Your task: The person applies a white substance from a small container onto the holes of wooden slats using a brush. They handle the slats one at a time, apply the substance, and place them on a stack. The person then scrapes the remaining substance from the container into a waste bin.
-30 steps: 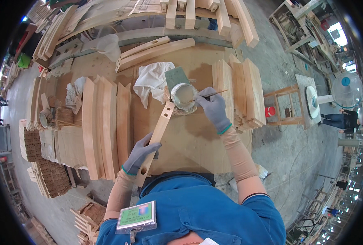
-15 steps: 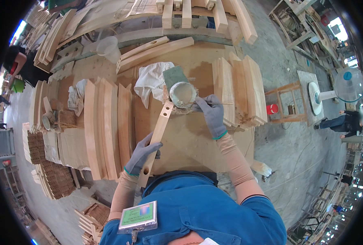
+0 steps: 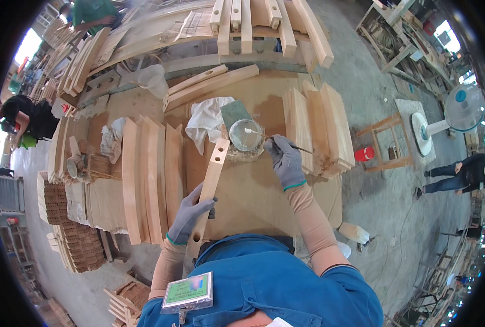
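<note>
My left hand [image 3: 187, 219] is closed around a pale wooden bar [image 3: 213, 177], which slants away from me with two round holes near its far end and one near its close end. In my right hand [image 3: 287, 163], the gloved fingers pinch a thin stick [image 3: 303, 149]. Its tip, coated in white, is over the mouth of a round glue-smeared pot [image 3: 245, 147]. The bar's far end lies just beside the pot. Behind the pot are a dark green block [image 3: 235, 111] and a crumpled white cloth [image 3: 201, 125]. Grey gloves cover both hands.
Shaped wooden pieces stand in rows on the left [image 3: 151, 180] and right [image 3: 335, 128] of the cardboard-covered table [image 3: 248, 204]. Two bars [image 3: 212, 86] and a translucent bucket [image 3: 154, 80] lie farther back. A fan [image 3: 463, 109] stands at the right; people are farther off.
My right hand has drawn the stick up and slightly towards me, so its white tip now shows above the pot. The left hand still holds the wooden bar.
</note>
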`<state>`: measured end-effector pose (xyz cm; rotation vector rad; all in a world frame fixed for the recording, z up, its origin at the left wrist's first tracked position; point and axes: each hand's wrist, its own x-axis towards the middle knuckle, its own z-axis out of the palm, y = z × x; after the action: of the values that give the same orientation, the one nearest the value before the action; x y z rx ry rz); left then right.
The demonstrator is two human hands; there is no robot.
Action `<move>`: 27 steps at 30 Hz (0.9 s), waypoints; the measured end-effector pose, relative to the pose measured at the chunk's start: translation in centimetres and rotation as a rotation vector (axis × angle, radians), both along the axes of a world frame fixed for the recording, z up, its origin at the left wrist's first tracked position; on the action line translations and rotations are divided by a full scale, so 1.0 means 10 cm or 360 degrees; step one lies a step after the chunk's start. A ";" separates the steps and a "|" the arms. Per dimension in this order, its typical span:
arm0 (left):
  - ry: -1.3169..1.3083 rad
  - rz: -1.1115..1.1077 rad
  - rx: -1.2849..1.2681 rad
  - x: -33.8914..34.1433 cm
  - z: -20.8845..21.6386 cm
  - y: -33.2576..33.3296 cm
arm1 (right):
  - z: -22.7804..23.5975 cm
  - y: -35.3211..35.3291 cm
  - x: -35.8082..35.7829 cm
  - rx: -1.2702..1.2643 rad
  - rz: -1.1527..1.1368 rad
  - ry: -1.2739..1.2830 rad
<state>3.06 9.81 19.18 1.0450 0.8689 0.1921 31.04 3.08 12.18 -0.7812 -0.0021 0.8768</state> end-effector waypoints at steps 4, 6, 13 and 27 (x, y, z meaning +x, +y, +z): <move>-0.0177 -0.0007 0.0098 0.05 0.10 -0.03 | 0.42 -0.02 -0.07 -0.0004 -0.0086 -0.0043; -0.0244 0.0008 0.0141 0.08 0.19 -0.06 | 0.71 -0.06 -0.16 0.0059 -0.0094 -0.0148; -0.0263 -0.0060 0.0107 -0.02 0.42 -0.16 | 1.19 -0.26 -0.50 0.0195 0.0012 -0.0474; -0.0270 -0.0051 0.0242 -0.12 0.60 -0.34 | 1.19 -0.38 -0.59 0.0417 0.0086 -0.0510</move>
<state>1.87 6.41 25.23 1.1656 0.6918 0.3191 25.15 -0.76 24.07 -0.6700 -0.4151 0.7755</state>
